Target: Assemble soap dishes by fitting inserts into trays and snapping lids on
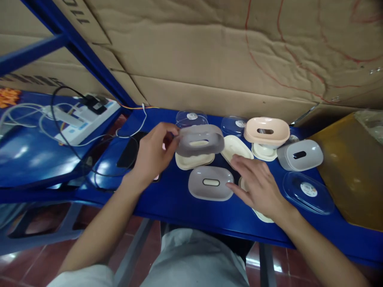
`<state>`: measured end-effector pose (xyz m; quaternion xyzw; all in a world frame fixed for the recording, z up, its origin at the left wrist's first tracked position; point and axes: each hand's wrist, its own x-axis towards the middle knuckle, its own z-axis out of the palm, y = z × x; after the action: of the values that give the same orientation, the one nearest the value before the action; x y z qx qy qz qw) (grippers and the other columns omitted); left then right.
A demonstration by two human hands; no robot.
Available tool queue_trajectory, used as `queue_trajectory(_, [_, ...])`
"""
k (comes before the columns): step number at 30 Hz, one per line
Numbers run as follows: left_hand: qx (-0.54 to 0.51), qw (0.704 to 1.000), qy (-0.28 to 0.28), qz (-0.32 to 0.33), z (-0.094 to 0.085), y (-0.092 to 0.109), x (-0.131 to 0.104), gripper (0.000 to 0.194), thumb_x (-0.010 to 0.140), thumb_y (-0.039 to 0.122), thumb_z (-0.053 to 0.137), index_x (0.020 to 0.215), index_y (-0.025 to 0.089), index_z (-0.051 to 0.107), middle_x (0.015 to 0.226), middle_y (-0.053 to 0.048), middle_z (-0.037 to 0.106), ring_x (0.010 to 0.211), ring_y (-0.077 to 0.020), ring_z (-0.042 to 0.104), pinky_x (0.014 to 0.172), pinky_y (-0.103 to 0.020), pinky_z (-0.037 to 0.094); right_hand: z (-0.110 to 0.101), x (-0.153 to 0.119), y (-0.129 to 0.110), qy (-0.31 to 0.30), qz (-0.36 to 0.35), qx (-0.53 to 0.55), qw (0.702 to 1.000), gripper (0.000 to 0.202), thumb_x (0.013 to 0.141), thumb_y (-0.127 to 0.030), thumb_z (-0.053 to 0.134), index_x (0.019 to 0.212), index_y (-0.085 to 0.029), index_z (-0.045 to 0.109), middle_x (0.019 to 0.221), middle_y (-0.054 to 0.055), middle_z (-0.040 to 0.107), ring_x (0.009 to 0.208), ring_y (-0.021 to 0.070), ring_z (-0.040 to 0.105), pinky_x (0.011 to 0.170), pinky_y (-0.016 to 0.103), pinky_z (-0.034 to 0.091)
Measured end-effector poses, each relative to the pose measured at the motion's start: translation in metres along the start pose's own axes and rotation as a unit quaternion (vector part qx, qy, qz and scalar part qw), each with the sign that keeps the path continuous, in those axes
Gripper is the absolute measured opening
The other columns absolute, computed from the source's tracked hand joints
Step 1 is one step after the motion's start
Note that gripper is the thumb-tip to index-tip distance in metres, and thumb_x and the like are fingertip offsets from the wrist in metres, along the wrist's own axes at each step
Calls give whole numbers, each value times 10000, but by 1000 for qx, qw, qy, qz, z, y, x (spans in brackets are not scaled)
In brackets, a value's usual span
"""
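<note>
My left hand (154, 149) pinches the left end of a grey oval plastic dish (214, 137) with a slot in its middle, tilted above a cream oval tray (194, 162). Fingers apart, my right hand (259, 185) hovers by a second grey slotted dish (211, 194) lying on the blue table (179, 211); whether the thumb touches that dish I cannot tell. Partly behind the right fingertips lies another cream tray (235, 145). One more cream piece (265, 216) is mostly hidden under my right hand.
Behind stand a peach slotted dish (269, 124) and a grey one (309, 153) on its side. Clear lids (317, 199) with round labels lie around. A taped carton (350, 175) bounds the right. Leftward are a dark phone (127, 153), a power strip (89, 123) and loose cables.
</note>
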<state>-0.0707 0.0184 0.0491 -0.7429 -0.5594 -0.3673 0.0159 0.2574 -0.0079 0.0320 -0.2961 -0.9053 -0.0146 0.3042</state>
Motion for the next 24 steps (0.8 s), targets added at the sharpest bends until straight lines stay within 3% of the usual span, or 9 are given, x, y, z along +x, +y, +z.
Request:
queue_trajectory(2, [-5, 998, 18, 67, -3, 15, -21, 165, 1004, 165, 657, 1138, 238, 594, 1146, -38, 725, 973, -172, 719, 828, -291, 587, -1, -1, -2, 31, 5, 23, 999, 819, 1006, -395, 755, 1675, -204, 322, 1470, 177, 667, 1331, 319, 639, 1065, 472, 524])
queue_trajectory(4, [0, 993, 15, 117, -2, 24, -40, 273, 1001, 121, 646, 1239, 245, 595, 1183, -64, 718, 1088, -203, 731, 890, -316, 613, -2, -2, -4, 41, -3, 34, 999, 868, 975, -429, 794, 1675, -236, 319, 1452, 160, 674, 1325, 323, 639, 1079, 473, 519])
queue_trajectory(7, [13, 988, 2, 156, 2, 24, -59, 414, 1009, 88, 611, 1381, 268, 580, 1177, -78, 711, 1091, -212, 741, 903, -320, 634, -6, -3, -6, 18, -8, 26, 999, 753, 971, -445, 794, 1607, -272, 428, 1377, 131, 710, 1265, 324, 669, 1063, 478, 519])
queue_trajectory(10, [28, 982, -10, 184, 8, 20, -66, 473, 1009, 54, 583, 1423, 282, 598, 1157, -72, 707, 1022, -191, 737, 876, -287, 627, -8, 0, -6, -15, -17, 43, 999, 568, 1016, -402, 735, 1515, -230, 525, 1361, 145, 707, 1286, 322, 662, 1074, 486, 508])
queue_trajectory(14, [18, 979, -14, 201, 10, 20, -69, 468, 1001, 33, 588, 1394, 284, 630, 1151, -68, 702, 983, -181, 719, 870, -284, 618, -9, 5, -8, -50, -28, 72, 996, 398, 1058, -210, 618, 1453, -209, 572, 1338, 126, 732, 1278, 272, 673, 1099, 466, 491])
queue_trajectory(18, [-16, 977, -56, 205, 8, 21, -74, 402, 1022, 60, 591, 1361, 270, 645, 1160, -77, 685, 995, -194, 704, 884, -315, 625, -7, 7, -13, -95, -44, 69, 992, 400, 1020, -57, 540, 1384, -188, 640, 1207, 92, 773, 1159, 234, 701, 1059, 425, 499])
queue_trajectory(21, [-29, 978, -88, 185, 6, 21, -80, 336, 1050, 161, 636, 1374, 246, 624, 1252, -121, 654, 1100, -237, 696, 931, -372, 641, -6, 5, -13, -103, -49, 61, 992, 434, 994, -16, 544, 1378, -182, 657, 1217, 90, 766, 1193, 239, 684, 1068, 423, 491])
queue_trajectory(24, [-49, 985, -88, 141, 5, 22, -85, 501, 1027, 249, 717, 1492, 289, 534, 1408, -151, 608, 1226, -279, 680, 1006, -441, 635, -7, 3, -7, -79, -46, 38, 995, 468, 992, -1, 557, 1405, -204, 645, 1230, 85, 760, 1220, 239, 677, 1077, 423, 484])
